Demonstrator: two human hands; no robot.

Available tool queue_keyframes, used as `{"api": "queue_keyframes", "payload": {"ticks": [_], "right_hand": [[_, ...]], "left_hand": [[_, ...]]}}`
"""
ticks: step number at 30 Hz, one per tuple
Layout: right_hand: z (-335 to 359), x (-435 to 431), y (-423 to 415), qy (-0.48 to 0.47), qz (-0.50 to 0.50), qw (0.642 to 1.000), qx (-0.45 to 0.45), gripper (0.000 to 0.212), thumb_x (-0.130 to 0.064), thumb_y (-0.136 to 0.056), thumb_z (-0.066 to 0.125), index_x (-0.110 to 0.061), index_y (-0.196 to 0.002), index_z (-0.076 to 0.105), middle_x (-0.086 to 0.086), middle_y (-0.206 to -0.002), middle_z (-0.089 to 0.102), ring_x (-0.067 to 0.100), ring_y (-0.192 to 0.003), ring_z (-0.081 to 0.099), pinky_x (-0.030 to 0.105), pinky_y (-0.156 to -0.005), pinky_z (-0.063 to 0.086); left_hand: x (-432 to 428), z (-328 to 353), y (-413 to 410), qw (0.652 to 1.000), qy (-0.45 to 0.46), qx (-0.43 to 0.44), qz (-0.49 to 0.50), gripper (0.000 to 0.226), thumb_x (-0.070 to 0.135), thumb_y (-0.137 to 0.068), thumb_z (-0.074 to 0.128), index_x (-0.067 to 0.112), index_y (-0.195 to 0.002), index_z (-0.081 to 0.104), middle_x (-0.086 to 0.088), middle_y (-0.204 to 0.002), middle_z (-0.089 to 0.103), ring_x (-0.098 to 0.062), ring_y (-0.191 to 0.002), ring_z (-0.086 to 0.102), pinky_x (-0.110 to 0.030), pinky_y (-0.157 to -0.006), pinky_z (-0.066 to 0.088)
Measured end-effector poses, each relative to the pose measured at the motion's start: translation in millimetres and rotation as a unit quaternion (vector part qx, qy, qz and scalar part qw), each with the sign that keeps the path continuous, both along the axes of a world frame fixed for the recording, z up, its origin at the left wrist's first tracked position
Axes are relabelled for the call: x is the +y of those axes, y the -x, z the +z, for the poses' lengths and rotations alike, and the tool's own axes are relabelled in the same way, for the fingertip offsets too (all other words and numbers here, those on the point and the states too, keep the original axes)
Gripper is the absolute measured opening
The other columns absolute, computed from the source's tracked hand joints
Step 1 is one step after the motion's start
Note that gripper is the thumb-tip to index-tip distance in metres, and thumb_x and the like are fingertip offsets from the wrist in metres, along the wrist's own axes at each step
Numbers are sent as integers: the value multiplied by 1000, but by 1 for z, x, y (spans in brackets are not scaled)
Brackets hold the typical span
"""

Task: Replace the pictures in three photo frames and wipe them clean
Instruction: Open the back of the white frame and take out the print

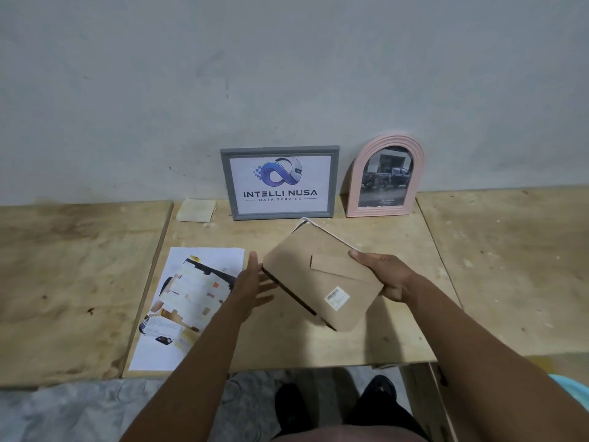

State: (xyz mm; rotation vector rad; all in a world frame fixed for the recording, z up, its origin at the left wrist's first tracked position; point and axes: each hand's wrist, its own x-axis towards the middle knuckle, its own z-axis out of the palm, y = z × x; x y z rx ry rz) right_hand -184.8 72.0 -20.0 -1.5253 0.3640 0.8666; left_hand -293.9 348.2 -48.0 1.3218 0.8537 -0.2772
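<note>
Three photo frames are in view. Two stand propped against the wall (287, 74) at the back of the tabletop (366, 339): a grey frame (279, 183) showing a logo print, and just beside it on the right a pink arched frame (385, 177) showing a dark vehicle. The third frame (322, 275) is held above the tabletop, back side up and tilted, with its brown backing board, folded stand (338, 269) and sticker (337, 298) exposed. Its long axis runs diagonally, from far-left to near-right. The right hand (385, 275) grips its right long edge, thumb on top of the backing and fingers curled beneath. The left hand (251, 288) is flat, fingers straight, holding nothing, at the opposite long edge; its fingertips appear to pass under that edge, though contact cannot be confirmed. A printed sheet (188, 301) lies flat on the tabletop just left of the left hand, and a folded pale cloth (196, 210) sits by the wall left of the grey frame. Judgement: the backing looks closed and has to come off next. The free left hand is the nearer one to work it while the right steadies the frame. The replacement print lies within easy reach on that same side.
</note>
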Motion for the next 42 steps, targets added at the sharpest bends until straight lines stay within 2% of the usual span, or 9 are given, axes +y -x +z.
{"api": "queue_keyframes", "payload": {"ticks": [2,8,16,20,26,29,32,36,42], "right_hand": [[-8,-1,5,-36,-33,998,39,46,-38,-84,79,-8,-119,72,16,-115,74,29,-95,72,45,-85,60],[-33,9,23,-100,-117,978,140,44,-35,-86,77,-9,-120,69,13,-113,75,27,-91,73,44,-84,60],[-46,7,36,-131,-170,961,176,35,-32,-89,75,-7,-113,69,16,-105,75,28,-80,74,44,-65,64],[-45,8,38,-67,-165,978,109,32,-30,-88,77,-6,-108,72,14,-96,76,25,-71,73,36,-56,61],[-49,14,37,102,-86,990,-41,27,-43,-79,83,-16,-84,77,4,-81,75,17,-67,64,29,-70,53],[-54,23,36,261,-2,943,-205,52,-54,-78,78,-25,-121,67,3,-115,65,20,-100,64,35,-92,52],[-49,35,38,300,104,888,-333,60,-64,-72,72,-37,-124,61,-4,-117,56,15,-107,57,38,-93,51],[-49,52,41,308,287,848,-322,63,-54,-76,79,-29,-130,61,-1,-118,57,18,-110,58,34,-95,50],[-63,61,48,339,274,847,-304,59,-36,-83,79,-17,-134,58,9,-125,59,26,-118,58,31,-96,45]], "left_hand": [[-8,-5,-1,998,51,-7,29,51,59,-103,37,19,-110,67,-8,-113,71,-28,-106,68,-47,-91,57],[-36,-28,-7,997,-61,36,5,26,27,-101,54,7,-113,65,-11,-109,68,-28,-98,67,-34,-65,57],[-44,-31,1,994,94,31,33,46,44,-108,37,8,-117,65,-11,-102,71,-28,-93,67,-41,-73,56],[-44,-21,-6,994,109,-7,30,59,60,-104,34,12,-113,68,-9,-102,73,-29,-92,68,-42,-76,58],[-36,-17,-9,998,42,-56,0,25,26,-109,43,15,-115,64,-7,-100,72,-23,-76,72,-35,-60,58],[-29,-20,-10,998,27,-57,-5,26,27,-108,44,13,-118,65,-11,-104,71,-26,-78,73,-35,-59,58],[-26,-25,-10,998,-4,-54,-19,26,27,-107,46,13,-121,63,-16,-114,70,-34,-87,73,-44,-65,62],[-26,-28,-7,998,-29,-45,-31,25,27,-106,46,15,-121,63,-16,-114,71,-41,-97,72,-45,-66,62],[-22,-38,-2,999,-24,-18,-22,23,26,-107,46,15,-117,63,-16,-114,70,-40,-101,70,-46,-68,63]]}}
